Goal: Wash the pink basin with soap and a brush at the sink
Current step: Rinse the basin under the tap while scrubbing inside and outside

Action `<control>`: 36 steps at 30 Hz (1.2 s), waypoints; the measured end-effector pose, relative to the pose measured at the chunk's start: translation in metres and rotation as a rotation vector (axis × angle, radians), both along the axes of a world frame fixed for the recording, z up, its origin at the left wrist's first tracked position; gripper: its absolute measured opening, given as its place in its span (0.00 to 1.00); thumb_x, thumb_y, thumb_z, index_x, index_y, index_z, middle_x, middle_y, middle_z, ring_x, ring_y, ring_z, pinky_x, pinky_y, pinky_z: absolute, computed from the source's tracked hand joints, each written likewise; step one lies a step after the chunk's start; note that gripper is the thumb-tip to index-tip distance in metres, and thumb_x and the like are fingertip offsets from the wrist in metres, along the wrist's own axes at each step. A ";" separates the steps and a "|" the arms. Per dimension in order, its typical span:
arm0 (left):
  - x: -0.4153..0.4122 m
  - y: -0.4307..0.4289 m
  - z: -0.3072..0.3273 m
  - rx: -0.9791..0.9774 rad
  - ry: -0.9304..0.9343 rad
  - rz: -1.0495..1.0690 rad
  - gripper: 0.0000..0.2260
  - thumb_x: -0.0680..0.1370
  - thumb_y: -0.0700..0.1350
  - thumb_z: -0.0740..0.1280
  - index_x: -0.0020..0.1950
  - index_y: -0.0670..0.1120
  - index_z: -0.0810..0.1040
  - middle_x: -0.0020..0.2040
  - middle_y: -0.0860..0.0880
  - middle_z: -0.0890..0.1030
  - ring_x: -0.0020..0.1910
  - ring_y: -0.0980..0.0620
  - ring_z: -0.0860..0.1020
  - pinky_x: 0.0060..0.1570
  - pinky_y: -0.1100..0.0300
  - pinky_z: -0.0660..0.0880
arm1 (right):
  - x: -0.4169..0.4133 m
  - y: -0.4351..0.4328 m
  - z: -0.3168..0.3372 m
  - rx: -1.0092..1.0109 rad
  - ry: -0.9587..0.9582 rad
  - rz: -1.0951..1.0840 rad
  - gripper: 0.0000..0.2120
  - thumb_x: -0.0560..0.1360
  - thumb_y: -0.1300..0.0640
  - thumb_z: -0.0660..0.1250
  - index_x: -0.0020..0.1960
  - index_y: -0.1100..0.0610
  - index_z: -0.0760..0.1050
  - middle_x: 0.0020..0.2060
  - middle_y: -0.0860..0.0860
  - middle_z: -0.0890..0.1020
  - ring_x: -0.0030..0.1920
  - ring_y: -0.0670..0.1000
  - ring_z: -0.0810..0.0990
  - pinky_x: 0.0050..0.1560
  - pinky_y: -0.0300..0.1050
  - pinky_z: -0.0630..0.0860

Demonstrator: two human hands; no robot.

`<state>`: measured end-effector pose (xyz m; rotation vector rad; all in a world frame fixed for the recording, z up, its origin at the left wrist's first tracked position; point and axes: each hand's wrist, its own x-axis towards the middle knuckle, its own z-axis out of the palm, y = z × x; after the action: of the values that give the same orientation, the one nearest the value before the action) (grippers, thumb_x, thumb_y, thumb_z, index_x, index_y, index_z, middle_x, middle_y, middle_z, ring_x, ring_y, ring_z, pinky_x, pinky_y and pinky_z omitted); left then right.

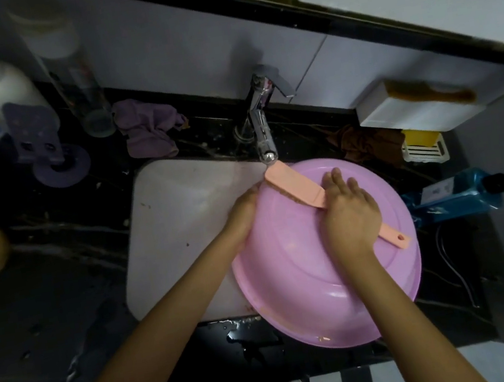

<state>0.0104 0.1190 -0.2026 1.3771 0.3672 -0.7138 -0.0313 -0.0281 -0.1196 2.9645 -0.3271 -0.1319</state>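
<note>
Lying bottom-up, the basin (295, 286) is covering the sink's (184, 228) right part and overhanging the counter (63, 303). The left hand (243, 215) is gripping its left rim; the right hand (349, 218) is curling round the brush (296, 188) handle, pressing it on the base, its head just below the tap (262, 129). One blue pump bottle (452, 195) is lying on its side at right. Beyond, a white tray (422, 151) is holding one yellow block (422, 135). Two cloths, a purple cloth (147, 130) and a brown cloth (365, 143), are flanking the tap.

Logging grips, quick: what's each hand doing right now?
Left hand: grips the pink basin by its rim.
Right hand: holds the pink brush against it.
</note>
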 end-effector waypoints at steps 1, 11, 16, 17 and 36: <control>0.002 -0.003 -0.022 0.031 -0.033 -0.015 0.20 0.69 0.63 0.58 0.58 0.62 0.77 0.61 0.55 0.79 0.63 0.50 0.75 0.68 0.47 0.66 | 0.000 -0.001 -0.001 0.001 -0.010 0.001 0.25 0.70 0.62 0.65 0.68 0.63 0.71 0.67 0.58 0.72 0.66 0.61 0.72 0.60 0.53 0.71; -0.005 0.013 0.005 -0.020 0.087 -0.047 0.19 0.79 0.57 0.58 0.60 0.48 0.78 0.61 0.47 0.79 0.61 0.50 0.75 0.66 0.53 0.68 | 0.007 0.007 -0.001 -0.010 0.000 0.004 0.25 0.70 0.62 0.65 0.66 0.64 0.72 0.66 0.59 0.74 0.64 0.62 0.74 0.58 0.54 0.72; -0.019 0.048 -0.001 0.193 -0.194 -0.108 0.13 0.77 0.37 0.62 0.60 0.42 0.79 0.59 0.44 0.80 0.53 0.49 0.79 0.58 0.52 0.76 | 0.002 0.006 0.002 0.003 0.003 -0.019 0.26 0.69 0.62 0.68 0.66 0.64 0.72 0.66 0.59 0.73 0.64 0.62 0.74 0.59 0.55 0.73; -0.020 0.052 -0.002 0.231 -0.204 -0.061 0.13 0.76 0.34 0.62 0.57 0.42 0.80 0.56 0.42 0.81 0.50 0.48 0.80 0.54 0.53 0.78 | 0.003 0.007 0.004 -0.005 0.023 -0.017 0.26 0.71 0.61 0.67 0.68 0.63 0.70 0.68 0.58 0.72 0.66 0.62 0.72 0.61 0.54 0.71; 0.000 0.014 -0.046 0.031 0.016 0.163 0.15 0.74 0.30 0.55 0.44 0.45 0.77 0.41 0.45 0.74 0.39 0.53 0.70 0.42 0.60 0.67 | -0.002 -0.013 0.022 0.018 0.059 -0.004 0.26 0.77 0.67 0.54 0.74 0.56 0.61 0.74 0.54 0.61 0.74 0.57 0.60 0.65 0.52 0.67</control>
<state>0.0100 0.1328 -0.2486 1.3537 0.4991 -0.5866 -0.0333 -0.0412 -0.0975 2.9704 -0.3262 -0.2240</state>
